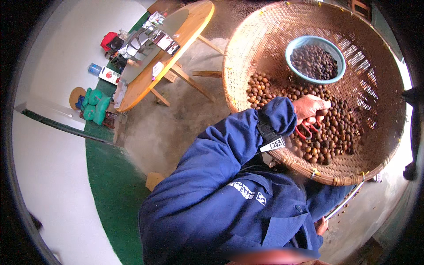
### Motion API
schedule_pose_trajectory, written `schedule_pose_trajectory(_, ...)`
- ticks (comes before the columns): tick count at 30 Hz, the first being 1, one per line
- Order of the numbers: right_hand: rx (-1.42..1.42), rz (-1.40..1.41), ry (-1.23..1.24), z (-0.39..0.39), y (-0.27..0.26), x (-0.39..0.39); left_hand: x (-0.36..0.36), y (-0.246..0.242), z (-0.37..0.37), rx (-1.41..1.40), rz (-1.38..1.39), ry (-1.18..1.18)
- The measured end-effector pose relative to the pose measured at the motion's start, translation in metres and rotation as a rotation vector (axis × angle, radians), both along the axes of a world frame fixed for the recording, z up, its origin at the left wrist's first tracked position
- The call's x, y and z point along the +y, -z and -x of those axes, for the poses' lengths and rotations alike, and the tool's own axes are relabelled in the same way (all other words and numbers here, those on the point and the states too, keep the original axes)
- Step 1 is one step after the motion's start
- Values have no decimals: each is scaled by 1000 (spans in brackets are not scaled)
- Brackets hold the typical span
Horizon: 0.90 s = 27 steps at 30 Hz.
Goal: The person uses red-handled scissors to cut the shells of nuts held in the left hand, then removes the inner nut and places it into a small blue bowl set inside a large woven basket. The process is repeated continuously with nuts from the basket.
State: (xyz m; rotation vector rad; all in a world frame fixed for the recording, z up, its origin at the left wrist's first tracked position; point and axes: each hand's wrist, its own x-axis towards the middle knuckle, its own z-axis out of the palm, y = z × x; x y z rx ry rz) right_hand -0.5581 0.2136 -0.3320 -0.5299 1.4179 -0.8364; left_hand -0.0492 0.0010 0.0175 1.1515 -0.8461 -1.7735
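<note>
My left hand (311, 107) is closed round red-handled scissors (304, 133) over a large round woven bamboo basket (334, 179); the blades are hidden. A dark round nut (321, 112) shows at its fingertips. Round brown nuts or dried fruits (334, 132) lie loose below and beside this hand. Farther back in the basket, a light blue plastic colander (287, 63) holds smaller dark pieces (313, 62). My right hand (321, 227), partly covered by its blue sleeve, lies low at the right, beside a pale strip (344, 202); its grip is not clear.
An oval wooden table (145, 91) stands at the upper left, bearing a phone (165, 41) and assorted items. Green bags (96, 106) sit by the wall. A cardboard piece (154, 180) is on the floor behind my left arm. A few small nuts (344, 208) lie on the floor right of my legs.
</note>
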Motion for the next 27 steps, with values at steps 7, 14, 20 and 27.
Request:
schedule_pose_trajectory(7, 107, 17, 21, -27, -89, -15, 2, -1, -3, 22, 27, 15)
schedule_pose_trajectory(14, 181, 42, 92, -13, -99, -57, 9, -8, 1, -48, 81, 68)
schedule_pose_trajectory(20, 289, 153, 160, 45, -81, -140, 10, -13, 0, -122, 44, 90)
schedule_pose_trajectory(27, 108, 54, 225, 127, -64, -234, 9, -7, 2, -114, -68, 21)
